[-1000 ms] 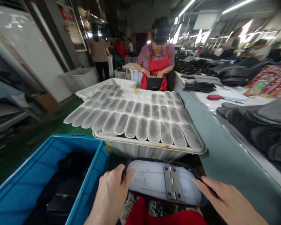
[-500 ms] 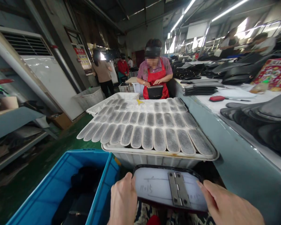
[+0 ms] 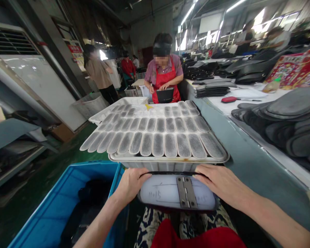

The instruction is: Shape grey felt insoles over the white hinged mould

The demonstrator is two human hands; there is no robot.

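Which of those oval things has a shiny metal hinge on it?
The white form held by the left hand and right hand. The grey pads on the tray behind have none.

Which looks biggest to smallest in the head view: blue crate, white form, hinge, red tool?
1. blue crate
2. white form
3. hinge and red tool: they look about alike, and the tool lies farther from the camera, so I leave them unranked.
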